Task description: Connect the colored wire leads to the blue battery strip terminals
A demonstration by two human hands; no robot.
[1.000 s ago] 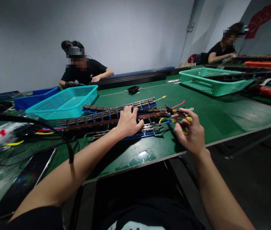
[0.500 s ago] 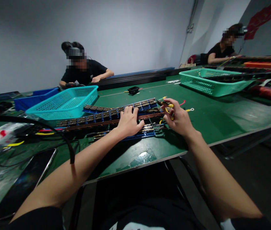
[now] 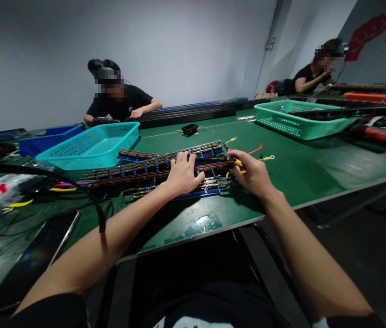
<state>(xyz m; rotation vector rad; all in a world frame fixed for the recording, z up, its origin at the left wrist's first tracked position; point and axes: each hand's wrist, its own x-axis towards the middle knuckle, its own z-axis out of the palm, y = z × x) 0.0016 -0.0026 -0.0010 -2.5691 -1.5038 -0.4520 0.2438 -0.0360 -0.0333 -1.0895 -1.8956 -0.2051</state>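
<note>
Left hand (image 3: 183, 175) lies flat, fingers spread, pinning the terminal strips (image 3: 165, 164) steady on the table (image 3: 316, 168) while right hand (image 3: 252, 173) grips yellow-handled cutters (image 3: 236, 160) at their right end.

we count two mesh baskets (image 3: 90, 145) (image 3: 298, 119) beyond our hands, one blue bin (image 3: 48, 139), one dark phone (image 3: 39, 255) near our left forearm, and two co-workers (image 3: 119, 98) (image 3: 311, 73).

Assembly workshop: green workbench (image 3: 316, 168), parts baskets (image 3: 90, 146), seated co-workers (image 3: 119, 98).

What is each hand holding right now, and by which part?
The right hand grips yellow-handled cutters by the handles. The left hand holds nothing; it presses flat on the terminal strips.
</note>
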